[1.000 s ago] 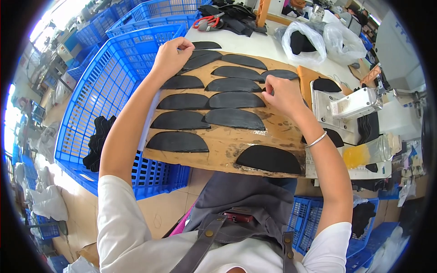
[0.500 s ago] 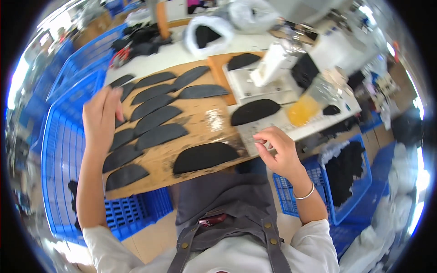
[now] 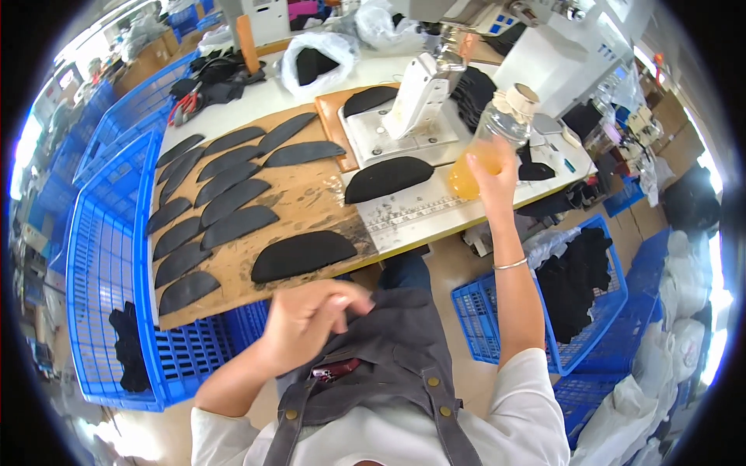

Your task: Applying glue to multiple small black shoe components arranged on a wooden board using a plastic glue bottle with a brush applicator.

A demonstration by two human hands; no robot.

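Note:
My right hand (image 3: pixel 496 171) is closed around a clear bottle (image 3: pixel 466 182) of orange-yellow liquid with a beige cap, standing at the right of the worktable. My left hand (image 3: pixel 315 322) hovers over my apron, just off the table's near edge; its fingers are loosely bent and apart, slightly blurred, with nothing visible in them. Nearest to it lies a black half-moon fabric piece (image 3: pixel 303 256) on the brown board (image 3: pixel 311 198). A similar black piece (image 3: pixel 388 179) lies left of the bottle. Several dark grey curved pieces (image 3: pixel 241 225) are laid out in rows on the board.
Behind the black piece stands a white machine (image 3: pixel 416 97) on a flat base. Red-handled pliers (image 3: pixel 185 107) and a plastic bag (image 3: pixel 318 62) with black material lie toward the back. Blue baskets flank the table, one on the left (image 3: pixel 159 349) and one with black cloth (image 3: pixel 556 365) on the right.
My right hand has reached forward and right and taken hold of the bottle, which now stands upright. My left hand has come back from the rows of pieces toward my body. The view has shifted.

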